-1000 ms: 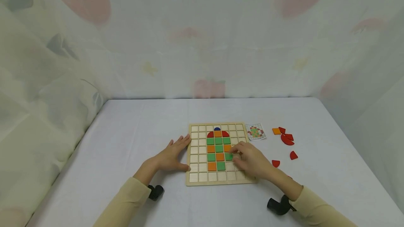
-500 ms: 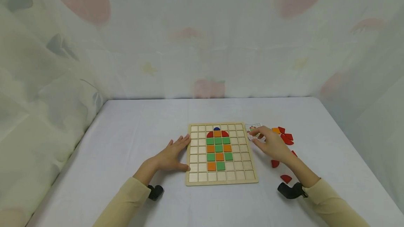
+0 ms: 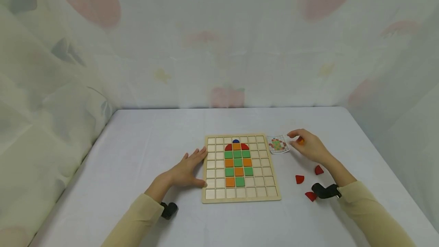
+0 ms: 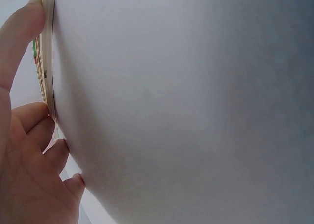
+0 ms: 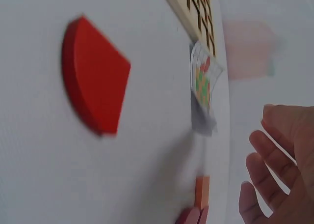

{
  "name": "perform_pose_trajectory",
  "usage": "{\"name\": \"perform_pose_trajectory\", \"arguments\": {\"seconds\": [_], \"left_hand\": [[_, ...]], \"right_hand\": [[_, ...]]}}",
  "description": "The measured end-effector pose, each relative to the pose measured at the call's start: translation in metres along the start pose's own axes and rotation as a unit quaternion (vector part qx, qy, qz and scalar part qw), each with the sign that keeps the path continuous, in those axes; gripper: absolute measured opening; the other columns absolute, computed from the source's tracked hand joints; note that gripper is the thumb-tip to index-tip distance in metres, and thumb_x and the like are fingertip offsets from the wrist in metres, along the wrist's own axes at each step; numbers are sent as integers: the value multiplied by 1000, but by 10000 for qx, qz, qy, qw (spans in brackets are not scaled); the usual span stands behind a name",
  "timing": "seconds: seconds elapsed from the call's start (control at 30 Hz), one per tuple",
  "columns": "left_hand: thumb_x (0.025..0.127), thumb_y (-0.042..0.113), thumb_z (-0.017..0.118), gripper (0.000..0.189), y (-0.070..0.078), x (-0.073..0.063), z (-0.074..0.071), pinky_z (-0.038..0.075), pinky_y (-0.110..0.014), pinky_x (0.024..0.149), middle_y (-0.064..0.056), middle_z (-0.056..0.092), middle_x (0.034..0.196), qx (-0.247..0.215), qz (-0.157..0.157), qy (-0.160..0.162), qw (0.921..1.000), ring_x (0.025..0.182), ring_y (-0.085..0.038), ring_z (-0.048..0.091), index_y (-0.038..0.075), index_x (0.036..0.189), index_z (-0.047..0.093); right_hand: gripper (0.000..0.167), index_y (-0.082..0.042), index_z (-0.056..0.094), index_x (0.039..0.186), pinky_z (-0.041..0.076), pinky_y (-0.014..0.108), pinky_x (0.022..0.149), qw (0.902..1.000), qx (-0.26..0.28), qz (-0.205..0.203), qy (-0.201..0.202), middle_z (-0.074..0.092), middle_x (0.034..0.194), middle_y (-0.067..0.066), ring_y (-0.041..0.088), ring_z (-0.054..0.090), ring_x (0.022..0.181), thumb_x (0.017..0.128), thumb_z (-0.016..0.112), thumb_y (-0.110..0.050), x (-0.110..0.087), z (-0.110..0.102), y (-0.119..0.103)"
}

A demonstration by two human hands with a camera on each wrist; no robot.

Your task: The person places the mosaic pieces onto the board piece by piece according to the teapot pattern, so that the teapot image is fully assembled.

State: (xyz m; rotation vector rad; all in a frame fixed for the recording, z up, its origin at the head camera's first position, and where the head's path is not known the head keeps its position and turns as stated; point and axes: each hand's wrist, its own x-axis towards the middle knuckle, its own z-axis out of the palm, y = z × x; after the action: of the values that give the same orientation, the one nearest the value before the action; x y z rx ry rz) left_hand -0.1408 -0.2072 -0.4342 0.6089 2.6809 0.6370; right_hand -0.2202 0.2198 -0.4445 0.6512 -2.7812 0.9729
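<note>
A wooden grid board point(image 3: 241, 201) lies on the table, bearing green and orange squares, two red quarter-circles and a blue piece near its top. Along its left edge rests my left hand point(image 3: 186, 169), fingers spread, thumb and fingertips touching the frame; the left wrist view shows this contact too. My right hand point(image 3: 310, 146) hovers right of a small pattern card point(image 3: 277, 145), fingers loosely bent and apart. Below it lies an orange square tile point(image 5: 202, 192) with red pieces point(image 5: 189, 216) beside it, mostly hidden by the hand in the head view.
Loose red quarter-circle pieces lie right of the board: one nearest it point(image 3: 300, 179), a farther one point(image 3: 319, 169), and one point(image 3: 311, 196) by the black wrist camera point(image 3: 325, 191). White cloth covers the table point(image 3: 161, 129); a patterned curtain point(image 3: 219, 48) stands behind.
My right hand has moved from the green tile on the board, over the pattern card, to the loose pieces at the right. The left hand has stayed at the board's edge.
</note>
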Motion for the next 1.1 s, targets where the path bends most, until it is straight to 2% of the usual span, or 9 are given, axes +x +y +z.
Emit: {"name": "perform_pose_trajectory", "arguments": {"seconds": [0.3, 0.43, 0.57, 0.73, 0.9, 1.1], "left_hand": [[69, 38, 78, 101, 0, 0, 1, 6, -56, 111, -6, 13, 155, 33, -33, 0, 10000, 141, -29, 11, 6, 147, 22], [69, 38, 78, 101, 0, 0, 1, 6, -56, 111, -5, 13, 155, 46, -39, 4, 10000, 141, -29, 11, 6, 147, 22], [70, 38, 78, 101, 0, 0, 1, 5, -56, 111, -5, 13, 155, 56, -32, 1, 10000, 142, -29, 11, 6, 147, 21], [70, 37, 78, 101, 0, 0, 0, 5, -56, 111, -6, 13, 155, 18, -16, 3, 10000, 141, -30, 11, 6, 147, 21], [70, 38, 78, 100, -1, 0, 1, 6, -57, 111, -7, 13, 155, 69, 37, 13, 10000, 141, -30, 11, 6, 147, 21], [70, 38, 78, 100, 0, 0, 1, 6, -57, 111, -7, 14, 155, 82, 37, 18, 10000, 141, -30, 12, 6, 147, 22]], "right_hand": [[33, -1, 58, 114, 48, 23, 63, 9974, 115, 549, -449, 59, 107, 16, 25, 53, 87, 84, 65, -11, 0, -13, 26], [34, 0, 58, 114, 47, 26, 66, 9958, 23, 631, -665, 60, 106, 16, 24, 52, 85, 84, 66, -13, -1, -12, 35], [33, 0, 59, 113, 47, 34, 73, 9947, -53, 670, -775, 59, 107, 18, 24, 52, 85, 84, 65, -13, -3, -8, 42], [32, 1, 60, 112, 47, 39, 74, 9951, -125, 628, -754, 58, 102, 18, 26, 52, 84, 82, 65, -11, -2, -8, 44], [29, 3, 61, 107, 47, 39, 72, 9954, -376, 458, -746, 56, 93, 16, 25, 50, 81, 79, 66, -7, -2, -9, 44], [25, 1, 61, 102, 44, 34, 66, 9949, -499, 410, -774, 53, 85, 12, 22, 47, 76, 79, 65, -4, -2, -9, 46]]}}
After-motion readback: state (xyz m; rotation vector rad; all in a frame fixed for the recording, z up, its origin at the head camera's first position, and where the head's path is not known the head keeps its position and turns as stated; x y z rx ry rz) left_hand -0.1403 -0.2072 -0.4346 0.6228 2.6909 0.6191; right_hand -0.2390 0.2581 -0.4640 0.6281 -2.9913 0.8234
